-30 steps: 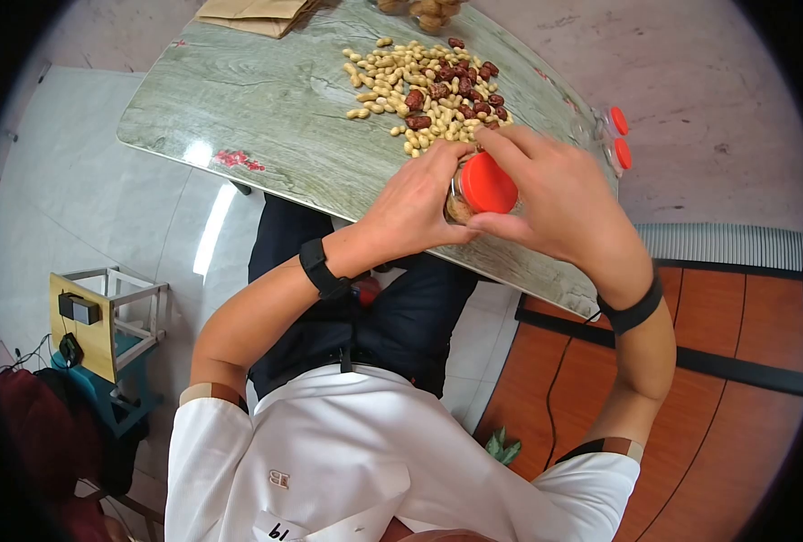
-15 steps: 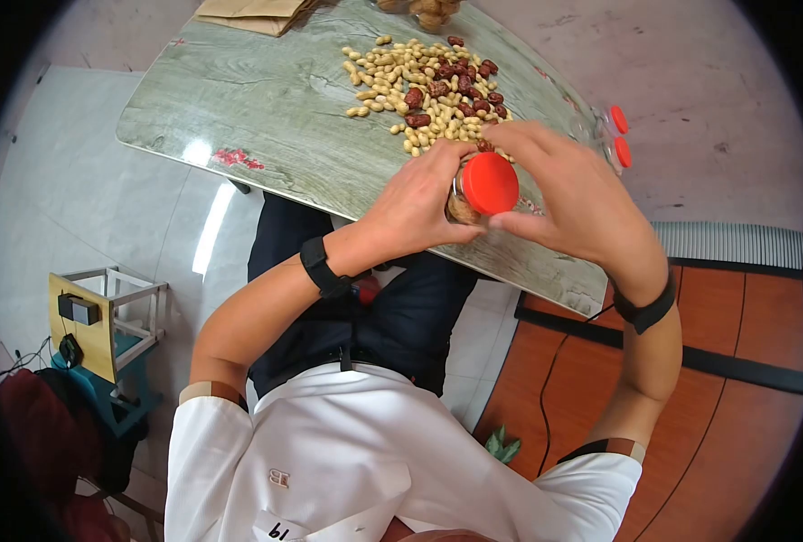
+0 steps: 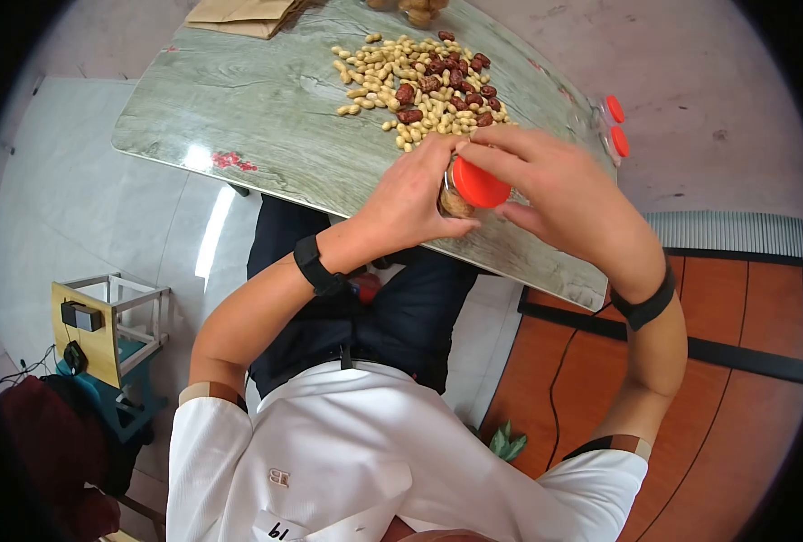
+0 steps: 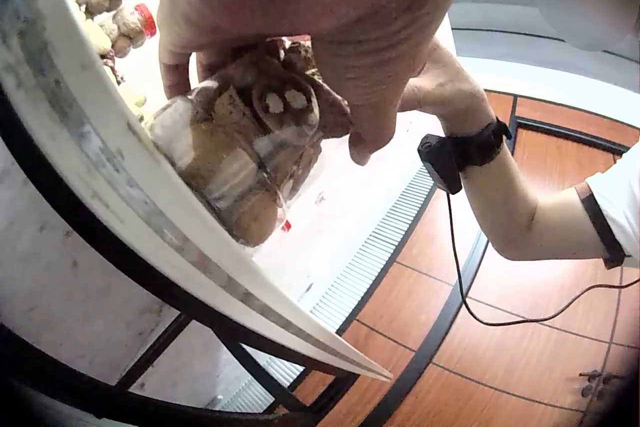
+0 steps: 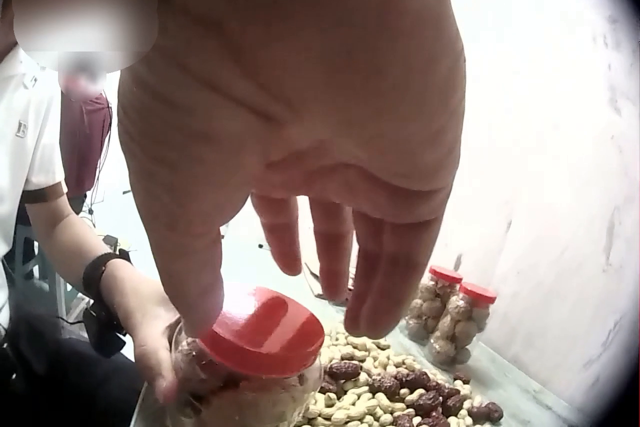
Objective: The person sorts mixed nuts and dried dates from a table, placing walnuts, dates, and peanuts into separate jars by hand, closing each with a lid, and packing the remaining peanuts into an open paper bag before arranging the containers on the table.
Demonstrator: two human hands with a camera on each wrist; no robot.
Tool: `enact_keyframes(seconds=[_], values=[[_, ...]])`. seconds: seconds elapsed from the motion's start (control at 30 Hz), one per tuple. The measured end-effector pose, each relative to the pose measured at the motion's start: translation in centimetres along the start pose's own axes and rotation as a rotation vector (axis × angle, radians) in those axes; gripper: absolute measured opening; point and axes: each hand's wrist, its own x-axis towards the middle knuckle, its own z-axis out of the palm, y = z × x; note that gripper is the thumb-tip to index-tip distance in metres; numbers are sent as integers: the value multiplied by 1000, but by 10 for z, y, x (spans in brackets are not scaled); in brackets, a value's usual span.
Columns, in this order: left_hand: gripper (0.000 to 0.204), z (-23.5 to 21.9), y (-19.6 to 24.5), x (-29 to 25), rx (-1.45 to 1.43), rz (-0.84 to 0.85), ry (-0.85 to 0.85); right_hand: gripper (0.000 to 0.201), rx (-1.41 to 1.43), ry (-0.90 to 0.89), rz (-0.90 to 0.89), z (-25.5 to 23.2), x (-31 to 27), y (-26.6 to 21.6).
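Note:
My left hand (image 3: pixel 408 200) grips a clear jar (image 4: pixel 225 162) near the table's front edge, its thumb along the near side. Brown, walnut-like pieces fill the jar. On top sits a red lid (image 3: pixel 481 184), tilted a little toward my body. My right hand (image 3: pixel 559 194) is over the lid with fingers extended across its far edge. In the right wrist view its thumb (image 5: pixel 205 287) overlaps the lid's left rim, while the fingers hang fairly straight beyond it. Just past the jar lies a spread of peanuts (image 3: pixel 379 68) mixed with dried red dates (image 3: pixel 406 94).
Two walnut jars with red lids (image 5: pixel 446 274) stand past the pile. Two more red lids (image 3: pixel 620 141) show on clear jars by the table's right edge. Folded brown paper (image 3: pixel 239 16) lies at the far left of the table (image 3: pixel 193 99). A black cable hangs from the right wristband.
My right hand came off the lid half a second ago, and its fingers are now back over the far edge. The jar has tilted slightly. My left hand keeps its grip.

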Motion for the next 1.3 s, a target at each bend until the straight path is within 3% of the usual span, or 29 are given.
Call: enact_keyframes(seconds=[0.07, 0.17, 0.23, 0.37, 0.43, 0.47, 0.53, 0.57, 0.63, 0.67, 0.73, 0.77, 0.83, 0.97, 1.07, 1.13, 1.3], values=[[84, -2, 0, 0, -18, -43, -38, 52, 35, -42, -27, 4, 0, 2], [84, -1, 3, 0, 4, -78, -41, 54, 36, -157, 121, 7, 4, 1], [84, -1, 4, -1, -2, -87, -37, 70, -147, -445, 425, 5, 17, -10], [87, -3, 5, 0, 4, -82, -37, 76, -181, -539, 523, -4, 24, -20], [88, -3, 5, 0, 11, -72, -33, 70, -81, -118, 331, 1, 7, -9], [88, -3, 5, 0, 16, -64, -30, 70, -82, -118, 329, 2, 4, -5], [87, -2, 4, 0, 12, -40, -12, 59, 34, 159, -6, 3, 4, 4], [87, -1, 4, 0, 6, -15, 2, 59, 31, 163, -3, 5, 3, 4], [88, -2, 5, 1, -5, -34, -22, 64, 66, -123, 130, 5, 1, 3], [88, -3, 6, 1, -14, -61, -41, 64, 63, -116, 132, 4, 4, 0], [90, -2, 5, -1, -7, -58, -37, 76, -61, -363, 400, 2, 13, -11], [91, -2, 4, -1, -1, -58, -29, 76, -63, -354, 399, 4, 9, -11], [91, -4, 5, -3, 15, -75, -36, 91, 144, 73, 281, 12, -8, -6], [95, -10, 13, -1, -62, -117, 2, 110, 416, 86, 368, 13, -29, -10], [97, -17, 31, 11, -149, -121, 45, 114, 575, 238, 332, 51, -41, -7], [96, -18, 39, 19, -192, -126, 51, 111, 711, 382, 403, 66, -36, -13], [99, -22, 28, 43, 34, 116, 108, 104, 647, 495, 380, 66, -19, 9]])
